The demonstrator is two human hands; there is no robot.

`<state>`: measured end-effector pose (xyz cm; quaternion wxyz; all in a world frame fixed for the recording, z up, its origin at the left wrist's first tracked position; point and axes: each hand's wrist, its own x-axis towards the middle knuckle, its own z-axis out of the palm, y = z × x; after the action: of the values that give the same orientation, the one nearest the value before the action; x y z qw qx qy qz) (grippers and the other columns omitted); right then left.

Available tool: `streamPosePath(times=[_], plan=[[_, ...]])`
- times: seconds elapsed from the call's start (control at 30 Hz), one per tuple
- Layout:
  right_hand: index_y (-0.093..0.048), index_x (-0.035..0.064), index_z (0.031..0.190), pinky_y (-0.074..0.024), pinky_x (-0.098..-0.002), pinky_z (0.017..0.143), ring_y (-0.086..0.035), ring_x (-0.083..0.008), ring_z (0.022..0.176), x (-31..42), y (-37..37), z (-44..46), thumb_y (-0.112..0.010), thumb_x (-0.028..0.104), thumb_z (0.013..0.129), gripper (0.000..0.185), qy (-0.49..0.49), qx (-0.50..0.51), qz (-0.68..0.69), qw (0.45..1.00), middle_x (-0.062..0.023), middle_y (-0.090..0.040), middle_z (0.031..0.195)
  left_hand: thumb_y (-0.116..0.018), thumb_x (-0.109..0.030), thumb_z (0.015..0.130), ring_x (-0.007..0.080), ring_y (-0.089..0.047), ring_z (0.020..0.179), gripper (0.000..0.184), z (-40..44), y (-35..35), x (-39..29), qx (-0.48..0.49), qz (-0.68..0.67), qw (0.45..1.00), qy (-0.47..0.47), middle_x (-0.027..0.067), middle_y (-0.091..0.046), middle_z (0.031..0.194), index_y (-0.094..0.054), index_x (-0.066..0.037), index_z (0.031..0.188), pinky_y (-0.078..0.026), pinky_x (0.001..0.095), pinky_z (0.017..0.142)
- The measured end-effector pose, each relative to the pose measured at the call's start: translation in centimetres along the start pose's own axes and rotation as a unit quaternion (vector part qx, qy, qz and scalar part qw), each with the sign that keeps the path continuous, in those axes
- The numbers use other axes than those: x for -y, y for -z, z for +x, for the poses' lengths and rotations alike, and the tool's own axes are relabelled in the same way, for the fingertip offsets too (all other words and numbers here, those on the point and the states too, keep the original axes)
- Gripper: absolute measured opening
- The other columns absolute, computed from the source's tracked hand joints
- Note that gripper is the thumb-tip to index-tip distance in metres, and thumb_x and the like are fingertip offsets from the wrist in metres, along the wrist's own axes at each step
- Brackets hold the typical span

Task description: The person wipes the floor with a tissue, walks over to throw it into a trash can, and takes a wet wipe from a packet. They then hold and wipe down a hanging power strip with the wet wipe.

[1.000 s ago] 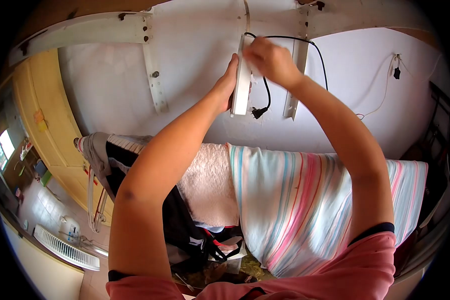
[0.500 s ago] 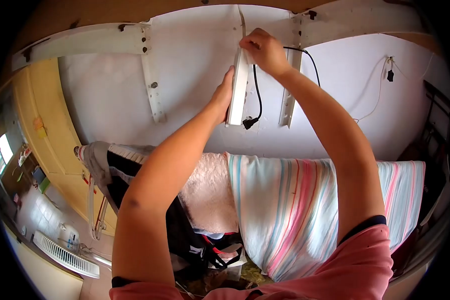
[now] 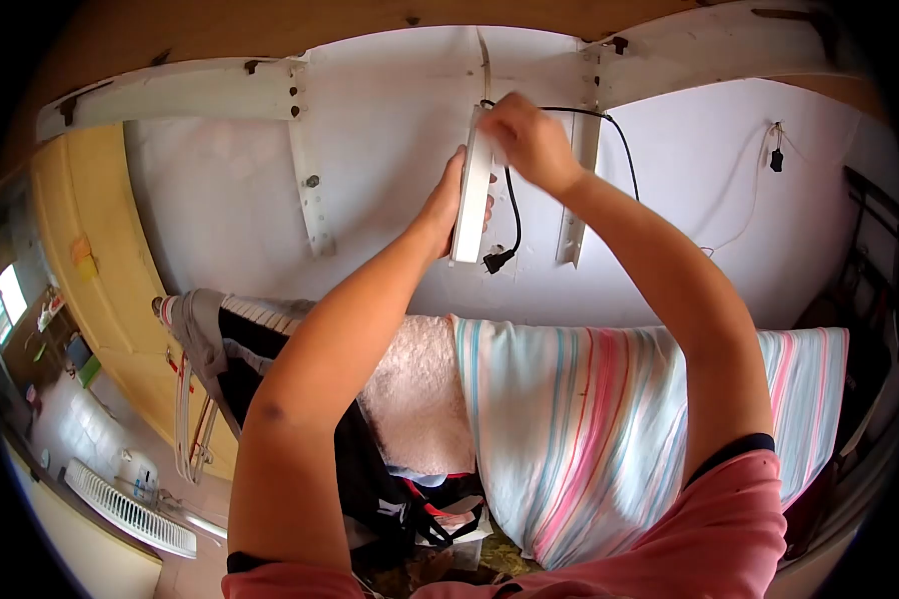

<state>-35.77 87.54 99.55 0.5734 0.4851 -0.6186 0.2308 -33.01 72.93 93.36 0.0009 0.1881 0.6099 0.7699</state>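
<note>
In the head view, the left hand point(image 3: 448, 205) is wrapped around a long white box point(image 3: 471, 200). Its thumb is on one side and some fingertips peek out on the other. The box stands almost straight up, leaning a little, in front of the pale wall point(image 3: 390, 180). The right hand point(image 3: 531, 140) is up by the top end of the box with its fingers curled in. It is blurry, so I cannot tell if it is pinching anything. A black cord point(image 3: 514, 205) hangs beside the box, and its plug point(image 3: 497, 262) dangles near the bottom end. Below are a fluffy cloth point(image 3: 420, 399) and a striped cloth point(image 3: 579, 419).

The box could slip down onto the cloths if the left hand gets tired, because it looks like the main thing holding it. The cord could get caught on the fingers or on the metal bracket point(image 3: 577, 215), since it is loose and close to both. A hard push at the top could tip the box, because the left hand holds it lower down.

Half a second ago, the right hand looked much sharper, and it hid the bit of cord by the box top. Now a little cord shows there. The plug hung down then too.
</note>
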Motion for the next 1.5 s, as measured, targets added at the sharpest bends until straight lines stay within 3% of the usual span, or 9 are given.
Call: streamPosePath(times=[0.13, 0.23, 0.37, 0.43, 0.47, 0.6, 0.97, 1.13, 1.5], plan=[[-0.061, 0.0107, 0.089, -0.0513, -0.0336, 0.055, -0.061, -0.0222, 0.081, 4.4, -0.2, -4.6, -0.060, 0.003, 0.071, 0.019, 0.142, 0.147, 0.040, 0.978, -0.0035, -0.059, 0.095, -0.036, -0.069, 0.085, 0.0156, -0.057, 0.061, 0.067, -0.2, -0.2, 0.0, -0.060, -0.038, 0.997, 0.017, 0.0032, -0.061, 0.078, -0.057, -0.008, 0.101, -0.048, 0.0287, 0.055], [-0.063, 0.0074, 0.092, -0.0525, -0.0312, 0.058, -0.062, -0.0218, 0.079, 5.3, 0.2, -5.8, -0.062, -0.002, 0.067, 0.027, 0.286, 0.180, 0.034, 0.941, -0.0062, -0.060, 0.091, -0.041, -0.069, 0.083, 0.0161, -0.058, 0.077, 0.066, 0.3, 0.9, -0.1, 0.015, -0.005, 1.000, 0.024, 0.0048, -0.062, 0.089, -0.059, -0.008, 0.102, -0.050, 0.0334, 0.065], [-0.063, 0.0049, 0.092, -0.0513, -0.0307, 0.064, -0.061, -0.0231, 0.079, 1.2, 1.0, -3.9, -0.061, -0.004, 0.068, 0.026, 0.165, 0.081, -0.059, 0.981, -0.0074, -0.061, 0.090, -0.049, -0.065, 0.082, 0.0166, -0.058, 0.079, 0.060, 0.0, 0.0, 0.3, -0.025, -0.012, 1.000, 0.011, 0.0042, -0.060, 0.092, -0.059, -0.011, 0.107, -0.049, 0.0327, 0.068], [-0.064, 0.0039, 0.089, -0.0490, -0.0302, 0.063, -0.061, -0.0240, 0.074, 0.1, 1.1, -3.1, -0.064, 0.003, 0.079, 0.010, -0.097, -0.001, 0.093, 0.991, -0.0085, -0.061, 0.088, -0.052, -0.063, 0.082, 0.0160, -0.057, 0.085, 0.058, 0.2, -0.1, 0.4, -0.007, -0.033, 0.999, -0.016, 0.0045, -0.059, 0.097, -0.057, -0.012, 0.110, -0.049, 0.0326, 0.073], [-0.064, 0.0037, 0.090, -0.0482, -0.0295, 0.064, -0.061, -0.0221, 0.074, -0.1, 1.1, -3.2, -0.064, 0.004, 0.080, 0.010, -0.118, 0.001, 0.123, 0.985, -0.0083, -0.061, 0.088, -0.055, -0.064, 0.079, 0.0203, -0.052, 0.105, 0.069, 0.3, 0.2, 0.3, 0.015, -0.015, 1.000, -0.017, 0.0097, -0.054, 0.115, -0.050, -0.011, 0.123, -0.044, 0.0379, 0.088], [-0.063, 0.0029, 0.095, -0.0471, -0.0279, 0.067, -0.059, -0.0166, 0.074, 0.1, 1.3, -4.0, -0.064, 0.005, 0.082, 0.013, -0.189, 0.037, 0.158, 0.969, -0.0072, -0.062, 0.088, -0.059, -0.059, 0.079, 0.0201, -0.053, 0.102, 0.066, 0.2, 0.4, 0.1, 0.022, -0.030, 0.999, -0.001, 0.0094, -0.055, 0.112, -0.049, -0.009, 0.122, -0.045, 0.0380, 0.085], [-0.061, 0.0003, 0.098, -0.0468, -0.0256, 0.070, -0.055, -0.0115, 0.074, 1.0, 1.3, -4.5, -0.063, 0.004, 0.084, 0.015, -0.260, 0.048, 0.203, 0.943, -0.0046, -0.062, 0.088, -0.064, -0.038, 0.082, 0.0180, -0.059, 0.089, 0.045, -0.1, -0.1, -0.1, 0.005, -0.072, 0.997, -0.009, 0.0084, -0.059, 0.099, -0.054, -0.006, 0.113, -0.050, 0.0354, 0.072], [-0.064, 0.0028, 0.095, -0.0474, -0.0286, 0.066, -0.060, -0.0189, 0.073, 1.3, 1.6, -4.2, -0.061, 0.004, 0.083, 0.012, -0.126, 0.070, 0.124, 0.982, -0.0072, -0.061, 0.088, -0.060, -0.036, 0.084, 0.0239, -0.063, 0.086, 0.045, 0.4, 0.4, 0.1, 0.008, -0.018, 0.999, -0.032, 0.0129, -0.060, 0.102, -0.052, -0.005, 0.116, -0.053, 0.0368, 0.070], [-0.066, 0.0089, 0.088, -0.0494, -0.0330, 0.058, -0.061, -0.0257, 0.065, 2.1, 1.9, -3.9, -0.061, 0.008, 0.081, 0.009, -0.030, 0.071, -0.048, 0.996, -0.0047, -0.062, 0.083, -0.037, -0.050, 0.091, 0.0350, -0.062, 0.091, 0.056, 0.0, 1.6, -0.5, 0.103, -0.105, 0.989, -0.023, 0.0169, -0.059, 0.105, -0.050, -0.003, 0.119, -0.052, 0.0450, 0.077]])
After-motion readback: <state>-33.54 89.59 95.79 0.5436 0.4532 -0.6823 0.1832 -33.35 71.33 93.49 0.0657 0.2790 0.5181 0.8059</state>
